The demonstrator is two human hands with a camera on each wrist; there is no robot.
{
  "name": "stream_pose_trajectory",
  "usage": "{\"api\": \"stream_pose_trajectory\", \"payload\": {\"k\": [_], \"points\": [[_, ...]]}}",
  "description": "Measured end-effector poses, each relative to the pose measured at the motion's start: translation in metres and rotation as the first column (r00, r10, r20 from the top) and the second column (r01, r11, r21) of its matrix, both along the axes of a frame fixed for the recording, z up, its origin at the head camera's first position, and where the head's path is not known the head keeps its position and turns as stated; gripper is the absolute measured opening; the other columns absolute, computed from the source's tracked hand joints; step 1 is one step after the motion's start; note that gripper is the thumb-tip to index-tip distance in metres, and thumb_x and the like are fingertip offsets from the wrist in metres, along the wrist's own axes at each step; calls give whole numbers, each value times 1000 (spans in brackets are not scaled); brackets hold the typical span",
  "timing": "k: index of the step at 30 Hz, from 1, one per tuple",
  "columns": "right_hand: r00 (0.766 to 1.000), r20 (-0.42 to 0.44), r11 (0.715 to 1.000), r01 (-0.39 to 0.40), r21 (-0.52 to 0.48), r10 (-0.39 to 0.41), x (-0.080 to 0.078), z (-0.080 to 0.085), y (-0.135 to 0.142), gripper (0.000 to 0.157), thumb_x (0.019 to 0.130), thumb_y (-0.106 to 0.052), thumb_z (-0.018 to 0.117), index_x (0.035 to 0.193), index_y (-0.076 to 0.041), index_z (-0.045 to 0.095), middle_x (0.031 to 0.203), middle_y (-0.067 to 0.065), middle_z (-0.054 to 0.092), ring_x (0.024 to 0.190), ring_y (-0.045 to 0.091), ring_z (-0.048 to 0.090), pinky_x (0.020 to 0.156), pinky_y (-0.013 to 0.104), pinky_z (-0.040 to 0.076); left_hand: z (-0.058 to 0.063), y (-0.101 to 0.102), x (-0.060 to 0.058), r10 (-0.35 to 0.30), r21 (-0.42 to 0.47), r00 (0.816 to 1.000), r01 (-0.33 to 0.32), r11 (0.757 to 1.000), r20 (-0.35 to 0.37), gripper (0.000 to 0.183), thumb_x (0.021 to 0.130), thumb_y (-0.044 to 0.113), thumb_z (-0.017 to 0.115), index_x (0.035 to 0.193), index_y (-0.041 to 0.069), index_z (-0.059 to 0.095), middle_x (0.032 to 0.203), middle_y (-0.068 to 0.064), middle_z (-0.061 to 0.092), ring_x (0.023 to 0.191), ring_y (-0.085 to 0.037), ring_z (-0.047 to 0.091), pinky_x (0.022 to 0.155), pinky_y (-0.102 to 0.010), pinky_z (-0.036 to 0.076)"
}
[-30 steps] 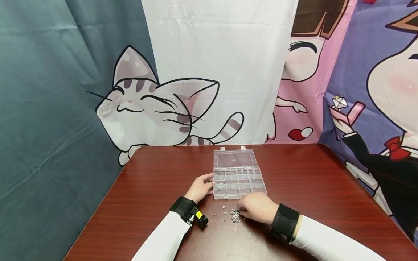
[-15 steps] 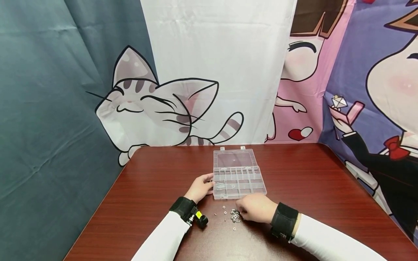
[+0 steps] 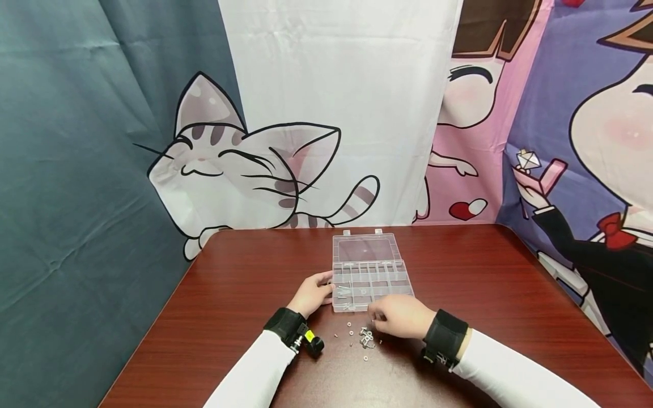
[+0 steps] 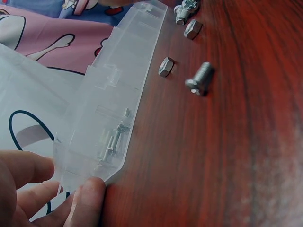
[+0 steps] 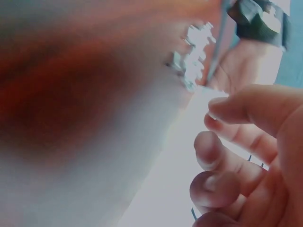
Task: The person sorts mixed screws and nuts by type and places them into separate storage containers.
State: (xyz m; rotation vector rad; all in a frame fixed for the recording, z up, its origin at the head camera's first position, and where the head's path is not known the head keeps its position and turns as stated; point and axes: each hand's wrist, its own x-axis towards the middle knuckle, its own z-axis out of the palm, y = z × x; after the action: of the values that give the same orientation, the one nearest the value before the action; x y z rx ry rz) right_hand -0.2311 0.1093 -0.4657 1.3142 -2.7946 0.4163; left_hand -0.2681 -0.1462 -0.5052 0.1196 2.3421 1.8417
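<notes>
My left hand (image 3: 311, 293) holds the left edge of a clear plastic compartment box (image 3: 357, 307), thumb at its front corner in the left wrist view. The box lies with its lid (image 3: 366, 248) folded back. A few screws (image 4: 115, 142) sit in its front left compartment. My right hand (image 3: 403, 315) hovers at the box's front right edge, above a small pile of screws and nuts (image 3: 366, 339). Its thumb and index fingertips (image 5: 220, 108) come together in a pinch on a tiny piece, almost wholly hidden; I cannot tell its kind.
Loose nuts (image 4: 165, 66) and a short screw (image 4: 201, 78) lie on the brown table (image 3: 245, 351) in front of the box. Another nut (image 3: 365, 358) lies nearer the front. A printed cloth (image 3: 326, 113) hangs behind the table.
My right hand has lifted off the pile and moved slightly up toward the box, uncovering the pile's right side. The left hand keeps its hold on the box.
</notes>
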Motion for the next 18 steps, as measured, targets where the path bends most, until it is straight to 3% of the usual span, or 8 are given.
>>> {"api": "stream_pose_trajectory", "payload": {"k": [8,12,18], "points": [[991,-34,989,128,-75,-131,-24,8,-8,6,92,-23,68,86,-25,68,68,-15,56,60,5,48,53,26,42,1,0,0,4,25,1000,-4,1000,7,47,100,4,53,146,-3,45,141,-25,51,115,-31,61,83,-36,59],[991,-54,992,116,-43,-119,-34,10,-17,6,92,-22,69,90,-19,75,77,-10,67,66,7,59,58,29,50,2,1,0,-1,4,1000,1,1000,-2,47,100,4,53,146,-4,45,141,-25,51,116,-32,61,82,-35,59],[996,-35,996,84,35,-83,-41,15,-28,7,88,-16,73,81,-18,75,78,-9,69,69,11,62,60,33,53,6,2,3,0,-3,1000,0,1000,-10,47,100,4,52,145,-5,45,139,-26,53,112,-31,63,81,-35,60]]}}
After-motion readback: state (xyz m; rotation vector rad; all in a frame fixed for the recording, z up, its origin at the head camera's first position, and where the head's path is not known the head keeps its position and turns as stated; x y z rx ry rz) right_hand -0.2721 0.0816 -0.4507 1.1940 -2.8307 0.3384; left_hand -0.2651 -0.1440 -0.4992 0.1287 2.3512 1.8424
